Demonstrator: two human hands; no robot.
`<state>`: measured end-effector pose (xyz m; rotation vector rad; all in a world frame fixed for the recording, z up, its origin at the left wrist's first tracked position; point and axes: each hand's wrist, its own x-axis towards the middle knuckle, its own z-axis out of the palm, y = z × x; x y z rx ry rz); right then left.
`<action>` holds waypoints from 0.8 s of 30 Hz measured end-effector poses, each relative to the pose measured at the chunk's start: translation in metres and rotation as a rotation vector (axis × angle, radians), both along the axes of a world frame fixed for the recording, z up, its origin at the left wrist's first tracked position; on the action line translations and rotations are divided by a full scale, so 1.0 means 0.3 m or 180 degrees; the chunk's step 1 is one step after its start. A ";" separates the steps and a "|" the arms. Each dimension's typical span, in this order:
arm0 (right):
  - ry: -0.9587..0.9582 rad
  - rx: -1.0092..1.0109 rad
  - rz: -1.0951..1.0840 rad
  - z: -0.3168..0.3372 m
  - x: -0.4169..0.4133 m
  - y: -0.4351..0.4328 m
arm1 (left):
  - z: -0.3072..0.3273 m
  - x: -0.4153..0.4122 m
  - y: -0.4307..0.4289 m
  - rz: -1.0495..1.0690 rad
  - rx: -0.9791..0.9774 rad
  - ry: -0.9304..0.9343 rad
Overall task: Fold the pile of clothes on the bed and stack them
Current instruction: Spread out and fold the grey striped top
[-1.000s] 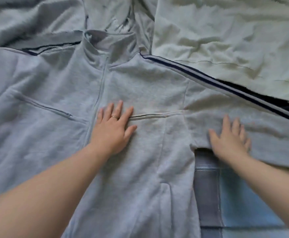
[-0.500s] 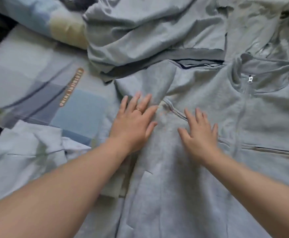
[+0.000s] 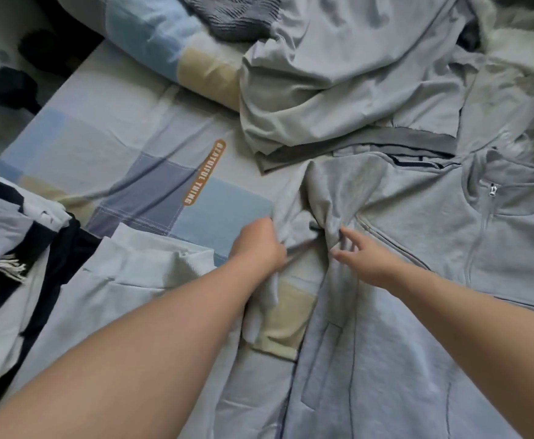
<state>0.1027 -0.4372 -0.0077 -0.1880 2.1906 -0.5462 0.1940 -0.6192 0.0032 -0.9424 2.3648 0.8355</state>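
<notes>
Grey zip jacket (image 3: 433, 223) lies front-up on the bed (image 3: 126, 153) as your hands, flat on it a half-second ago, now gather its sleeve (image 3: 329, 191), left hand (image 3: 259, 245) gripping bunched cloth, right hand (image 3: 364, 258) touching it with near-straight fingers, apparently starting the fold.

Left hand (image 3: 256, 245) grips the bunched sleeve (image 3: 329, 194) of a grey zip jacket (image 3: 424, 236) spread on the bed sheet (image 3: 116, 160) — right hand (image 3: 365, 263) touches the same bunch.

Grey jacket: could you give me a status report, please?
Left grip clutches jacket sleeve. Right grip at same bunch, hold unclear. Jacket flat, unfolded. Grey shirt lies against its shoulder.
</notes>
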 end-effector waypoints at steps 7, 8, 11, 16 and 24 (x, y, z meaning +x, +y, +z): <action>0.0150 -0.0083 0.0174 0.223 -0.018 -0.043 | 0.310 -0.019 -0.314 -0.0737 -0.1975 0.1288; 0.0213 -0.0146 0.0158 0.249 -0.023 -0.056 | 0.330 -0.014 -0.363 -0.0938 -0.2304 0.1477; 0.0374 -0.0258 0.0233 0.295 -0.024 -0.098 | 0.357 0.029 -0.505 -0.1595 -0.3002 0.1515; 0.0775 -0.0148 0.0130 0.248 -0.002 -0.200 | 0.200 0.132 -0.733 -0.1314 -0.2458 -0.0779; 0.2114 -0.0303 -0.0021 0.074 0.025 -0.585 | 0.000 0.043 -0.930 -0.1453 -0.1104 0.0719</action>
